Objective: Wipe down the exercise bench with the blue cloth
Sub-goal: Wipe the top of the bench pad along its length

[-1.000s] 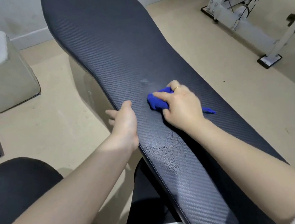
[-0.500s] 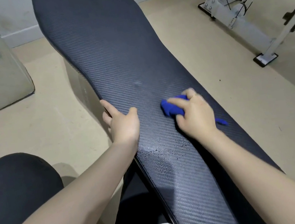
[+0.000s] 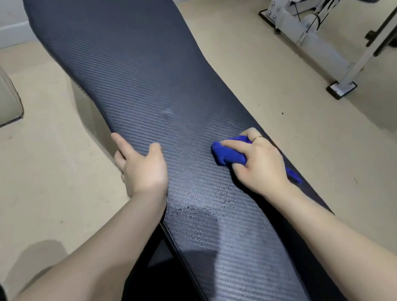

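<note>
Since half a second back my right hand (image 3: 260, 161) has slid the blue cloth (image 3: 229, 154) over toward the right edge of the exercise bench (image 3: 137, 65), while my left hand (image 3: 143, 169) is pretty much where it was. So right now I've got the cloth bunched up under my right fingers, which are curled over it and pressing it onto the dark ribbed pad, with a little tail of blue poking out behind the wrist near the pad's edge. My left hand grips the pad's left edge: thumb on top, index finger stretched along the rim, the other fingers wrapped under out of sight. Just behind both hands there's a patch of water droplets (image 3: 197, 213) on the pad. Off to the right a white machine frame (image 3: 314, 23) stands on the beige floor (image 3: 44, 169), well apart from the bench.
</note>
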